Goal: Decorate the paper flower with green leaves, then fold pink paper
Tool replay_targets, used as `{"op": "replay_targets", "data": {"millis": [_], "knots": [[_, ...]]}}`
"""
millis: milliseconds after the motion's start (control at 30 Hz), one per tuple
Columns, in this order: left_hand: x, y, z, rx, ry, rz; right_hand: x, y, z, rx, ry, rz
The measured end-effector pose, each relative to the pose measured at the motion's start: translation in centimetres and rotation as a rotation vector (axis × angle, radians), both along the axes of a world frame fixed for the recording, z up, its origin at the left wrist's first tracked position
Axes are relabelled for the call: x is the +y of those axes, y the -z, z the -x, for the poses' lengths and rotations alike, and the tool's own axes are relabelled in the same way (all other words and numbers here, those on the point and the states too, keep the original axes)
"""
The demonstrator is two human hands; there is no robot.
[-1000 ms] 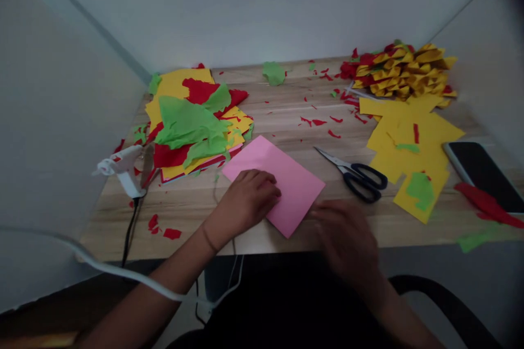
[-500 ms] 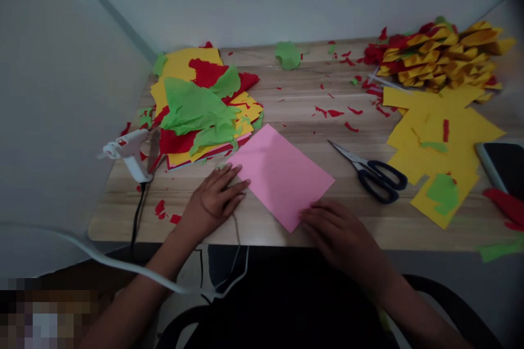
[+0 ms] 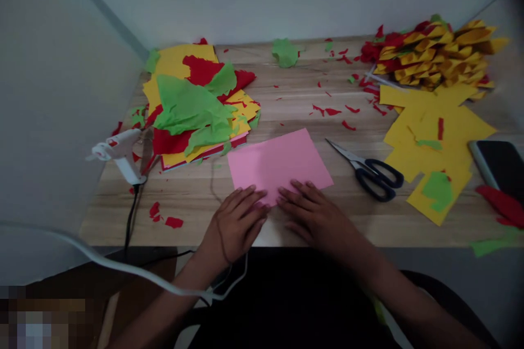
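Observation:
A sheet of pink paper (image 3: 282, 155) lies on the wooden table in front of me, its long side roughly left to right. On its near edge rests my left hand (image 3: 237, 223), fingers stretched out over the lower left part. My right hand (image 3: 313, 212) lies on the same edge a little to the right, fingers extended and pressing on the paper. Both hands cover much of that near edge. To the right of the sheet are scissors (image 3: 368, 172) with dark handles, their blades slightly apart and pointing up and left.
A pile of yellow, red and green paper (image 3: 192, 106) sits at the left, beside a white glue gun (image 3: 126, 155) with a black cord. On the right are yellow sheets (image 3: 446, 131), a bundle of rolled yellow paper (image 3: 442, 60) and a phone (image 3: 499, 166). A white cable (image 3: 135, 267) crosses my left forearm.
The pink sheet has turned from a slanted position to nearly square with the table edge. My hands have moved closer together along its near edge.

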State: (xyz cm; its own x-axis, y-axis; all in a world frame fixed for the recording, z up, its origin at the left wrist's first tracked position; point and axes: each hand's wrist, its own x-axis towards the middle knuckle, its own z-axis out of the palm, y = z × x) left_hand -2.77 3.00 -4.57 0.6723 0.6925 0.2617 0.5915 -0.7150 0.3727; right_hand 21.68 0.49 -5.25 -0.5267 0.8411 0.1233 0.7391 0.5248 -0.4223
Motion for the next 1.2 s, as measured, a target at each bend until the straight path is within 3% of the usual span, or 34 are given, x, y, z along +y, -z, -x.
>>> {"op": "replay_targets", "data": {"millis": [133, 233, 333, 400, 467, 600, 800, 1033, 1200], "knots": [[-0.3, 0.4, 1.2, -0.022, -0.002, 0.001, 2.2, -0.2, -1.1, 0.024, -0.099, -0.044], [-0.4, 0.3, 0.8, -0.002, -0.027, -0.054, 3.2, -1.0, -0.8, 0.107, 0.016, -0.04], [-0.2, 0.2, 0.3, 0.013, -0.047, -0.07, 4.1, -2.4, 0.1, 0.115, 0.167, 0.237], [0.2, 0.3, 0.2, -0.006, -0.036, -0.063, 5.1, -3.3, 1.0, 0.017, 0.16, 0.476], [0.4, 0.5, 0.3, -0.033, -0.027, -0.057, 6.3, -4.0, 1.9, -0.099, 0.113, 0.606], [0.5, 0.9, 0.5, -0.079, -0.036, -0.058, 8.2, -4.7, 3.3, -0.239, 0.046, 0.674], [0.3, 1.1, 0.5, -0.096, -0.055, -0.048, 9.2, -4.7, 3.4, -0.224, -0.055, 0.796], [0.3, 1.3, 0.5, -0.084, -0.07, -0.038, 9.6, -4.8, 3.2, -0.132, -0.007, 1.025], [0.3, 1.4, 0.3, -0.12, -0.07, -0.045, 9.7, -4.6, 3.2, -0.06, 0.015, 1.107]]}}
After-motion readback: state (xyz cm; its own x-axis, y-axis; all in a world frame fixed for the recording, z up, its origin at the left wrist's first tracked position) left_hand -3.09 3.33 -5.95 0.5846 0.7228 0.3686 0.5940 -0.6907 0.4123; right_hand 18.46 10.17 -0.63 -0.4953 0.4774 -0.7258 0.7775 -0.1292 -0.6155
